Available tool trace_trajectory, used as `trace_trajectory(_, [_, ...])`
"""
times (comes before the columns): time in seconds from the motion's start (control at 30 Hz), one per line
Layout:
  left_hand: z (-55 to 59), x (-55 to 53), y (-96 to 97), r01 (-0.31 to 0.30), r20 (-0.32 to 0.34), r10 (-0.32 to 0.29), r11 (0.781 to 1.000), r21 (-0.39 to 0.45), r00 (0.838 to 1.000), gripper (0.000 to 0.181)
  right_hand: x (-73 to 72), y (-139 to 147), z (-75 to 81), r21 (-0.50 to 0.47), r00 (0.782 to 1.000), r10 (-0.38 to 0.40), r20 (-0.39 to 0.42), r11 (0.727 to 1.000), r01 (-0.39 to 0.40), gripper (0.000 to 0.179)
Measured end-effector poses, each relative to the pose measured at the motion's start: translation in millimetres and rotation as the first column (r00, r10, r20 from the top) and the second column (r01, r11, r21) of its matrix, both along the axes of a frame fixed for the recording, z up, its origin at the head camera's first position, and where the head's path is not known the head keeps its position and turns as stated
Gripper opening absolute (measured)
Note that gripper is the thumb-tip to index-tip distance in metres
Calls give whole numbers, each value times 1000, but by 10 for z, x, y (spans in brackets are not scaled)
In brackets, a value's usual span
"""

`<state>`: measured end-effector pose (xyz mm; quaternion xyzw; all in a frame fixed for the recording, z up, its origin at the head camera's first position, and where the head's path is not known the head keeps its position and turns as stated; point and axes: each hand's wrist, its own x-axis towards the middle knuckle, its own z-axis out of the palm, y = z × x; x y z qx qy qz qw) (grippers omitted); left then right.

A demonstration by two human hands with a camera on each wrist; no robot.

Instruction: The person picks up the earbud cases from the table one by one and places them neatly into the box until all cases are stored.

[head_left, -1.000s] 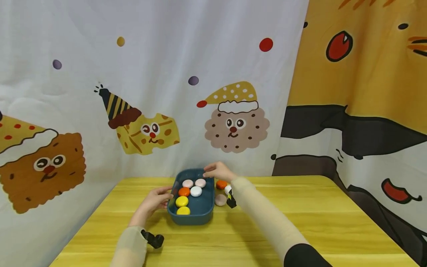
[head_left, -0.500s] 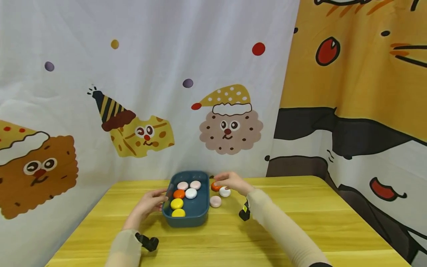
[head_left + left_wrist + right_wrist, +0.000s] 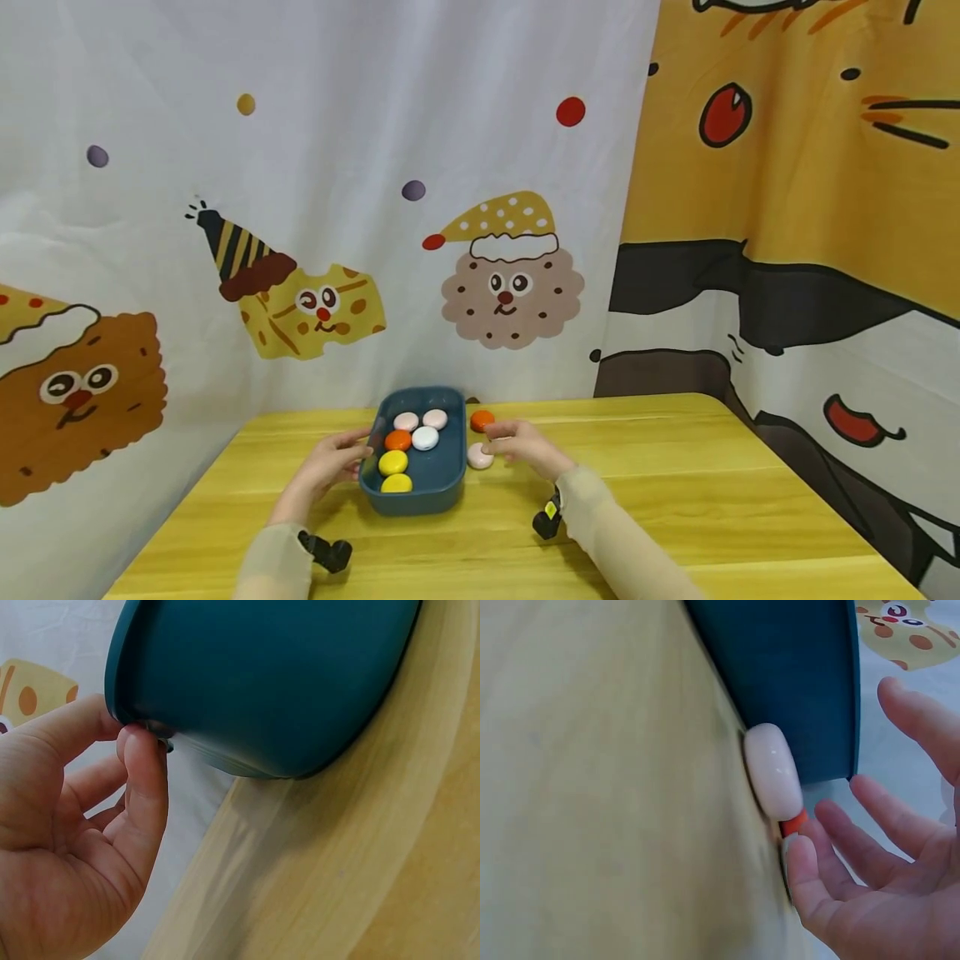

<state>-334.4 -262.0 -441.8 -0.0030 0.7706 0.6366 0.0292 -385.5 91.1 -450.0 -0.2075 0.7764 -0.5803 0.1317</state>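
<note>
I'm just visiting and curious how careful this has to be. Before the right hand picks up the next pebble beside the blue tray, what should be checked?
1. Tray steadied: left hand holds its left rim. Ok.
2. Right hand open, holding nothing: ok.
3. Pink pebble within reach, next to the fingers: ok.
4. Fingers actually touching it: cannot tell.
5. Room left in the tray: bare floor on its right side. Ok.
6. Orange pebble lies apart, behind: ok.

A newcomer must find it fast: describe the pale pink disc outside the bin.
On the yellow wooden table stands a teal bin holding coloured discs. Against its right outer wall, by the right hand's fingertips, lies the pale pink disc. It is the only pink one outside the bin; the orange disc lies farther back.
</note>
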Motion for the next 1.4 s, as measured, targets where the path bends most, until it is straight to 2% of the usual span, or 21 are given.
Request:
trace_trajectory(0.3, [6,13,-20,-12,0,12,1000,0,1000,54,-7,-46,-110,-45,998,-36,59,998,39,63])
trace_trajectory(0.47, [21,-10,-51,-17,2,17,1000,-4,1000,56,-21,-127,-99,-34,998,-44,45,998,46,62])
trace_trajectory(0.87, [7,24,-22,48,-16,-48,999,-1,999,57,-30,-189,-184,26,999,-44,18,999,44,64])
trace_trajectory(1.13, [4,13,-1,0,-1,0,1000,-6,1000,56,-43,-211,-197,38,999,-33,-14,999,34,62])
trace_trajectory(1.4, [-6,2,-2,-9,16,9,1000,-15,1000,57,-43,-202,-207,54,999,-42,-26,998,43,59])
